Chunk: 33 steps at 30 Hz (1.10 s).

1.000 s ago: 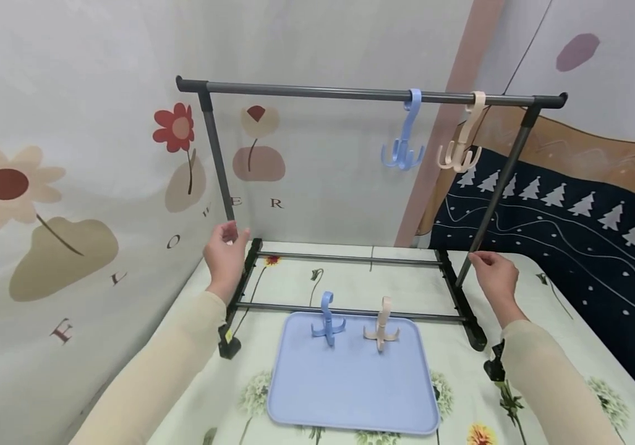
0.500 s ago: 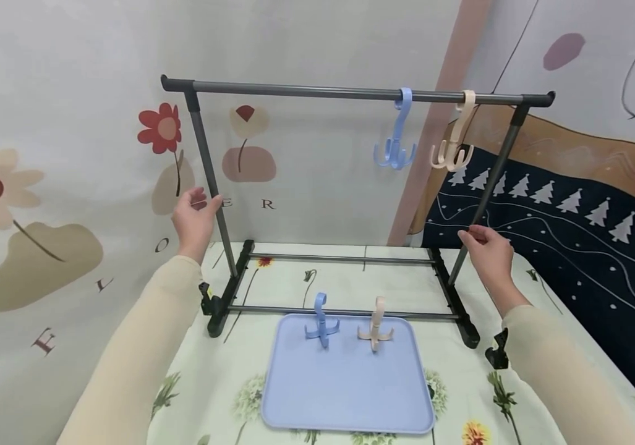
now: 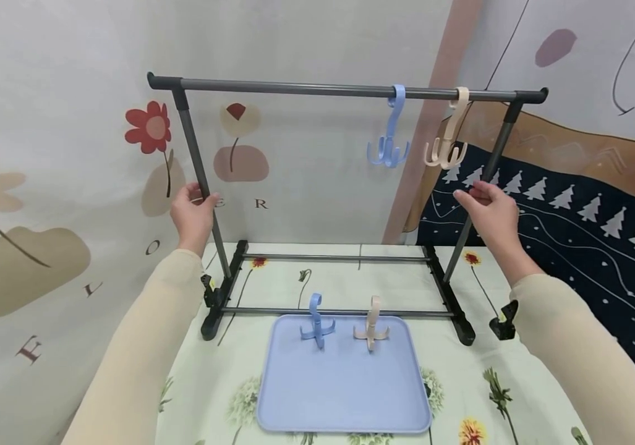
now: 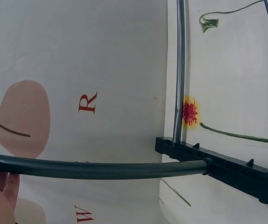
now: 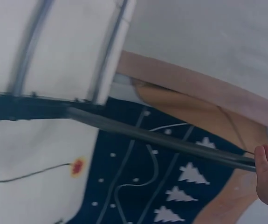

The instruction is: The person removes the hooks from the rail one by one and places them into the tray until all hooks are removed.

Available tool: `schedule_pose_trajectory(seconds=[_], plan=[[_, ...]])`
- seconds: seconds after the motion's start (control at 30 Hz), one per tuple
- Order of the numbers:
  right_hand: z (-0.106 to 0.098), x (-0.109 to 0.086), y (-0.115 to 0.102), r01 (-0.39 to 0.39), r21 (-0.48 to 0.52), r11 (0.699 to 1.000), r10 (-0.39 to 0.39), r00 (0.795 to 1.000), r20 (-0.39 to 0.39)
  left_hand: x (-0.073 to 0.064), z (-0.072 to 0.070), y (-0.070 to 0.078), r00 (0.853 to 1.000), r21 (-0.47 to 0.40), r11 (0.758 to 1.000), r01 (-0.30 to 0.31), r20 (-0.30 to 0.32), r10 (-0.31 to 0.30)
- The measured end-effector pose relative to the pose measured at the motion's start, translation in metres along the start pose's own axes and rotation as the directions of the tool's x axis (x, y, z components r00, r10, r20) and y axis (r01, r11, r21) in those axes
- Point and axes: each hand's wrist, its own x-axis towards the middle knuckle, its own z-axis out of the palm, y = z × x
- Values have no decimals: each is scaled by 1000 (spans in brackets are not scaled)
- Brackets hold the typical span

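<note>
A small dark clothes rack with a top rail [image 3: 295, 88] and two side posts stands ahead of me. My left hand [image 3: 191, 219] holds the left post [image 3: 191, 142], which runs between thumb and fingers. In the left wrist view the fingers [image 4: 3, 182] show beneath this post. My right hand [image 3: 492, 216] is loosely curled at the right post [image 3: 503, 136], below the top corner. From the right half of the rail hang a blue four-pronged hook [image 3: 389, 133] and a beige four-pronged hook [image 3: 451, 133].
A blue tray [image 3: 345, 389] lies in front of the rack's base, bearing another blue hook [image 3: 317, 324] and beige hook [image 3: 371, 327] near its far rim. Two low bars join the black feet [image 3: 451, 296]. Printed cloth walls stand close behind and on the right.
Both hands have moved up along the side posts, the right one most in the last half second. The rack and tray appear slightly shifted left in view; the hooks hang as before.
</note>
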Motion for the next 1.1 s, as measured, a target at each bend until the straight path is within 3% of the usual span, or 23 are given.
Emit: schedule_pose_trajectory(seconds=[0.37, 0.67, 1.1], plan=[[-9, 26, -62, 56, 26, 998, -53, 994, -98, 3, 1, -2, 999, 15, 1000, -25, -40, 26], [-1, 42, -103, -20, 59, 998, 28, 991, -134, 2, 3, -3, 999, 17, 999, -34, -36, 35], [22, 50, -124, -105, 110, 988, 124, 975, -185, 5, 2, -5, 998, 26, 998, -49, -38, 50]])
